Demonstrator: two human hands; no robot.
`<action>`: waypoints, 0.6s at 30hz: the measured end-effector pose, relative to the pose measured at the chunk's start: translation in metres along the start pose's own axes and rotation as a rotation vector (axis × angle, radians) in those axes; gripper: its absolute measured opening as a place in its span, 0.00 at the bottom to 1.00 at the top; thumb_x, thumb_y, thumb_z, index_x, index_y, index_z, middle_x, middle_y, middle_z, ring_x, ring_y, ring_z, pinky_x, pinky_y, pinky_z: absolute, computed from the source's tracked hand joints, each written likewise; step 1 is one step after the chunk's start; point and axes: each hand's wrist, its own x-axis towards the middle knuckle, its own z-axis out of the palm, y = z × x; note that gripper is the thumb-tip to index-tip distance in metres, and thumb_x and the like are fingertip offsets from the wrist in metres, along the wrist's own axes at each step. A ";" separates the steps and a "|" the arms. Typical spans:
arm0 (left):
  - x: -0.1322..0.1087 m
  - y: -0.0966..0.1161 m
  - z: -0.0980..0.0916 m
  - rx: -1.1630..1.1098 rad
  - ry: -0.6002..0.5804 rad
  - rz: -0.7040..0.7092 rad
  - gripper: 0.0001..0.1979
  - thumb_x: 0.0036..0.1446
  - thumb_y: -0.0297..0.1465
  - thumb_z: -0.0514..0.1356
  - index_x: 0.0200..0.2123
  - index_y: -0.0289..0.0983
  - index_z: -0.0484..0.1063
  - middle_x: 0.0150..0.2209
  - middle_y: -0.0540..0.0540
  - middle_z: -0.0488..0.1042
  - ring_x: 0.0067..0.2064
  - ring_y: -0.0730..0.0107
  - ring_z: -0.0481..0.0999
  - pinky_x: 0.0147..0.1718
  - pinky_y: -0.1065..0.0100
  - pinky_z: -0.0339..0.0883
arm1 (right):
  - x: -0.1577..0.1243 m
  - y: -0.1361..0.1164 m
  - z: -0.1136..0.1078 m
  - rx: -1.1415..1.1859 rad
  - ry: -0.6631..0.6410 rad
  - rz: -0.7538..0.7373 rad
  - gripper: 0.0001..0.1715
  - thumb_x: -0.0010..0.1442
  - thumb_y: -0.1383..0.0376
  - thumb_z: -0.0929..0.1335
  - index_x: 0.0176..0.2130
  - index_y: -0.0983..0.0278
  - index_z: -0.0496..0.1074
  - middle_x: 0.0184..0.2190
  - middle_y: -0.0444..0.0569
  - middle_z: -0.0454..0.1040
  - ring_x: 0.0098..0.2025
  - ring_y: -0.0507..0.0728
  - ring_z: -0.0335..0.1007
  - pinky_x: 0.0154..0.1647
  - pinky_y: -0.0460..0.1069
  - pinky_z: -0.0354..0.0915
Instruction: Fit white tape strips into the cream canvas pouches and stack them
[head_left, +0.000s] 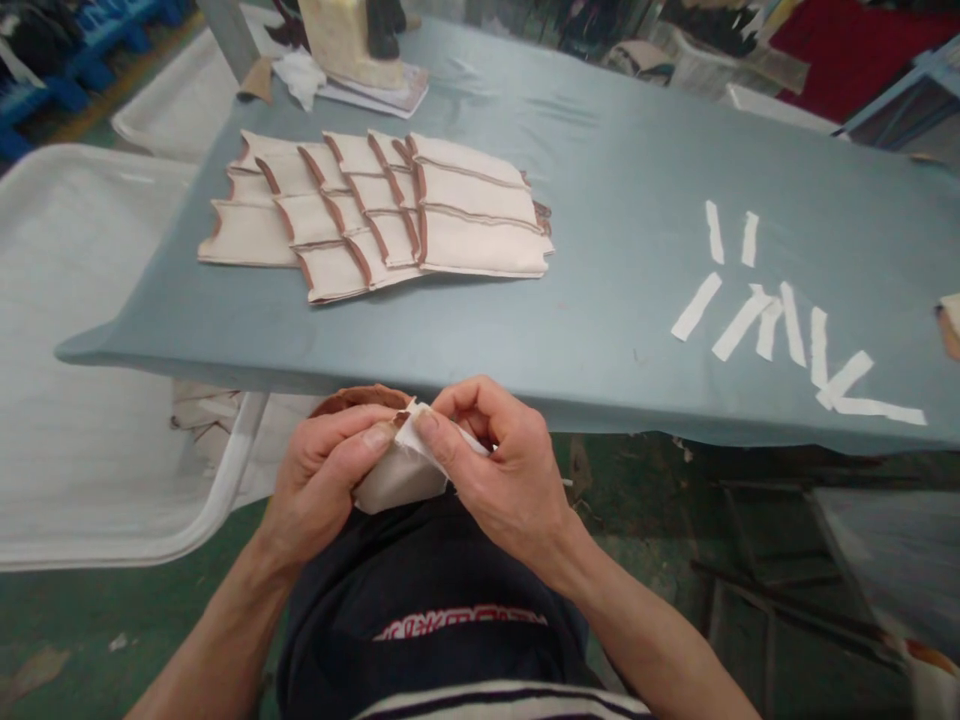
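- Beige piece with brown trim [401,482] was just off the table's [622,230] near edge, over the lap; brown edge faced the table, beige face sat lapward.
- Its long axis couldn't be told; fingers hid much of it.
- White strip [421,432] lay against its upper edge, slanting down from left hand to right.
- Left hand [322,475] was pinching the beige piece, thumb on top.
- Right hand [504,475] was gripping the white strip, thumb pressed on it.
- Table's near edge ran close beyond both hands.
- Overlapping beige panels [480,235] occupied the table's left half; loose white strips [793,325], its right part; bluish cover showed between.
- White bin [67,350] stood off the table's left end.
- Dark apron [420,580], nearside of the table, had red-and-white lettering, creased, unreadable.
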 end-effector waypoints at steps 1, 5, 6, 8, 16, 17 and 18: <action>0.000 0.000 0.000 0.001 -0.004 0.002 0.16 0.69 0.44 0.71 0.35 0.39 0.90 0.46 0.41 0.89 0.45 0.52 0.84 0.43 0.64 0.78 | 0.000 0.001 0.001 -0.004 0.005 -0.007 0.17 0.72 0.50 0.75 0.37 0.58 0.75 0.23 0.36 0.70 0.24 0.50 0.61 0.27 0.48 0.54; 0.003 0.003 0.002 -0.008 -0.020 -0.001 0.15 0.70 0.42 0.70 0.35 0.40 0.90 0.42 0.42 0.89 0.43 0.54 0.84 0.42 0.64 0.77 | 0.001 0.005 0.002 -0.030 0.019 -0.010 0.18 0.72 0.49 0.75 0.37 0.58 0.75 0.23 0.37 0.70 0.25 0.51 0.62 0.29 0.48 0.54; 0.003 0.003 0.003 -0.012 -0.021 -0.009 0.15 0.69 0.42 0.70 0.35 0.39 0.91 0.41 0.42 0.88 0.41 0.54 0.83 0.41 0.64 0.76 | 0.001 0.006 0.002 -0.037 0.016 -0.008 0.18 0.72 0.49 0.75 0.37 0.58 0.75 0.23 0.37 0.70 0.25 0.51 0.62 0.29 0.48 0.54; 0.005 0.004 0.004 -0.014 -0.022 -0.024 0.16 0.67 0.42 0.70 0.34 0.38 0.90 0.37 0.42 0.87 0.38 0.55 0.82 0.37 0.64 0.75 | 0.002 0.008 0.002 -0.047 0.009 -0.005 0.18 0.72 0.49 0.75 0.37 0.58 0.75 0.23 0.36 0.70 0.25 0.51 0.63 0.29 0.48 0.55; 0.012 0.007 0.006 0.070 -0.039 0.042 0.16 0.66 0.37 0.64 0.30 0.37 0.86 0.37 0.42 0.88 0.40 0.54 0.84 0.39 0.64 0.78 | 0.005 0.010 -0.001 -0.026 -0.026 -0.016 0.18 0.72 0.49 0.74 0.38 0.58 0.75 0.23 0.35 0.68 0.24 0.51 0.60 0.31 0.48 0.54; 0.012 0.007 0.007 0.080 -0.038 0.056 0.15 0.66 0.36 0.64 0.29 0.38 0.86 0.37 0.43 0.88 0.40 0.54 0.84 0.40 0.64 0.78 | 0.005 0.011 -0.002 -0.029 -0.030 -0.020 0.18 0.72 0.49 0.74 0.38 0.58 0.75 0.23 0.35 0.68 0.24 0.51 0.59 0.31 0.48 0.54; 0.012 0.006 0.007 0.088 -0.035 0.073 0.15 0.66 0.36 0.64 0.29 0.38 0.86 0.36 0.43 0.88 0.41 0.54 0.84 0.40 0.64 0.78 | 0.004 0.011 -0.002 -0.038 -0.031 -0.024 0.18 0.73 0.48 0.74 0.38 0.58 0.76 0.23 0.35 0.68 0.24 0.51 0.59 0.31 0.48 0.55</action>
